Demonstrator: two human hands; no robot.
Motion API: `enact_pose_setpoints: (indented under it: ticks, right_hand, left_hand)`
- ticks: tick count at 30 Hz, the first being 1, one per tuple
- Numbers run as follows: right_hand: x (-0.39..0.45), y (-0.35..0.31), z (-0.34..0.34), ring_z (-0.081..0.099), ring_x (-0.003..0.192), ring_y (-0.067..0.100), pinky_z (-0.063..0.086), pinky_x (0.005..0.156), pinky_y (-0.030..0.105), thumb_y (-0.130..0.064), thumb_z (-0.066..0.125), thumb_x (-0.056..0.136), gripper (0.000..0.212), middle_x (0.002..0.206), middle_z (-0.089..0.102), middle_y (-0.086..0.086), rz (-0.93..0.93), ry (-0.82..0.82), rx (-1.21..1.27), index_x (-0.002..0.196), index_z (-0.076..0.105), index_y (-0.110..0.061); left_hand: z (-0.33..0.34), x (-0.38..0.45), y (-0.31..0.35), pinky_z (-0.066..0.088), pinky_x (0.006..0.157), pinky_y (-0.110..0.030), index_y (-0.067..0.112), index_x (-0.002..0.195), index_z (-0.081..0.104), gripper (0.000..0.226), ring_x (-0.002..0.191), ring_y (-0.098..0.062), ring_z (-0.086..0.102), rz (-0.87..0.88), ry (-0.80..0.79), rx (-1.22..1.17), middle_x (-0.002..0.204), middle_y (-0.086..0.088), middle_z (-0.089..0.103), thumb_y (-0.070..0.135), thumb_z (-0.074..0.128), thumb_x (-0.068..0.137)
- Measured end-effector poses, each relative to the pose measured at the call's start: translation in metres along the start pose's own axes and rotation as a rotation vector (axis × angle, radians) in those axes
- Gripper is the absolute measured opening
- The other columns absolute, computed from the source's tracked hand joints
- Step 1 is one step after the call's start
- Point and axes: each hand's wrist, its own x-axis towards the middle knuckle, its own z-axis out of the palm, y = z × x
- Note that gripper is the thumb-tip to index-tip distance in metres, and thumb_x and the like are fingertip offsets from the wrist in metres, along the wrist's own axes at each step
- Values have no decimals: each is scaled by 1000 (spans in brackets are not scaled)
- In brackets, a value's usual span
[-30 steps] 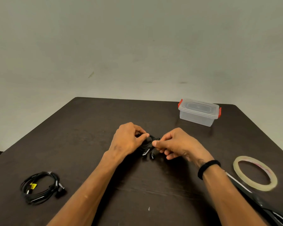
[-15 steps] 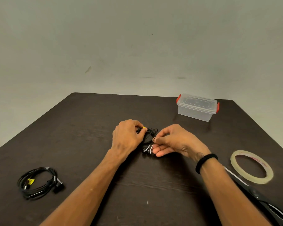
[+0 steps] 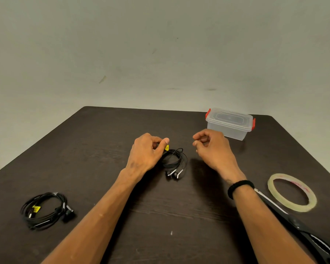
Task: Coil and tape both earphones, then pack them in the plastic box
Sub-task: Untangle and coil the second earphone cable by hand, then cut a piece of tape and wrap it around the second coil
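both earphone sets are coiled; no tape is visible on either, though that is too fine to tell. first coil (image 3: 46, 210), with yellow tag, lies at the near left of the dark surface (image 3: 111, 141), well apart from the hands. second coil (image 3: 174, 161) lies at centre, its two earbuds pointing toward the viewer. left hand (image 3: 147, 151): back of hand up, thumb and curled fingers pinching the coil's edge beside a small yellow tag (image 3: 167, 148), so the grip is closed on the cable. right hand (image 3: 211, 147): raised just right of the coil and apart from it, fingers loosely curled, thumb near forefinger, holding nothing that can be seen. tape roll (image 3: 291, 193) lies flat at the near right, black scissors (image 3: 301, 227) just beside it. plastic box (image 3: 229, 123), lid on and red clips at the ends, stands at the far right. judged remaining: taping, opening the box, packing both coils
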Motion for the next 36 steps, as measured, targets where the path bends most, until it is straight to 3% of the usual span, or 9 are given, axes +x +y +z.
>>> enact_pose_setpoints:
  ticks: [3, 7, 11, 15, 18, 22, 26, 31, 36]
  right_hand:
    - [0, 1, 1, 74, 83, 15, 62, 83, 35, -15, 70, 93, 13, 90, 74, -4, 2, 26, 42, 97, 73, -27]
    - [2, -1, -1, 75, 84, 16, 64, 85, 42, -16, 70, 92, 13, 90, 76, -5, 5, 70, 117, 95, 72, -29]
    - [-5, -13, -13, 76, 85, 13, 64, 85, 45, -18, 72, 92, 12, 88, 77, -6, -14, 109, 199, 93, 72, -30]
    - [-39, -15, -46, 74, 81, 8, 63, 84, 33, -23, 73, 92, 7, 88, 77, -7, -45, 86, 122, 98, 75, -27]
    - [-86, -3, -94, 69, 77, 0, 55, 74, 13, -27, 75, 92, 5, 85, 74, -13, -55, 67, -92, 97, 75, -28]
    - [-150, 19, -164, 67, 72, 2, 54, 67, 19, -32, 79, 89, 6, 77, 73, -14, 52, 13, -330, 87, 74, -30]
    - [-196, 40, -215, 65, 74, 1, 50, 67, 19, -34, 81, 88, 11, 81, 71, -13, 199, -140, -554, 87, 71, -33]
    - [-216, 53, -233, 64, 87, 2, 48, 73, 15, -33, 83, 87, 17, 96, 67, -15, 152, -187, -587, 100, 72, -37]
    - [-220, 55, -231, 62, 89, 1, 55, 79, 22, -41, 85, 83, 31, 97, 66, -19, 124, -259, -577, 111, 73, -35]
  left_hand:
    - [-1, 3, -3, 36, 53, -14, 10, 85, 79, 45, 52, -10, 44, -12, 29, -55, 53, -3, 52, 45, 57, 103]
    - [-1, 8, -6, 40, 59, -31, 12, 80, 73, 50, 56, -11, 43, -48, 157, -111, 67, -18, 63, 50, 52, 104]
    - [-6, 2, 4, 32, 55, -24, 27, 88, 79, 38, 50, -6, 44, -15, 362, -171, 55, 7, 55, 48, 53, 105]
    - [-5, -17, 36, 33, 50, -31, 19, 78, 75, 41, 47, -13, 42, 185, 413, -156, 49, 5, 42, 41, 56, 107]
    - [10, -47, 67, 40, 49, -40, 14, 71, 70, 42, 48, -19, 46, 363, 314, -154, 51, 4, 45, 35, 60, 106]
    - [41, -89, 100, 46, 55, -39, 17, 75, 73, 32, 54, -15, 52, 432, 67, -215, 58, 3, 56, 36, 66, 100]
    - [64, -107, 129, 52, 72, -21, 26, 101, 80, 13, 72, -7, 62, 383, -107, -275, 83, 11, 69, 35, 75, 93]
    - [88, -116, 161, 44, 99, -23, 31, 130, 70, 59, 115, -11, 56, 259, -306, -126, 119, 12, 68, 63, 77, 82]
    - [108, -120, 188, 51, 101, -42, 32, 118, 75, 61, 120, -19, 52, 198, -328, 104, 120, 4, 67, 75, 71, 76]
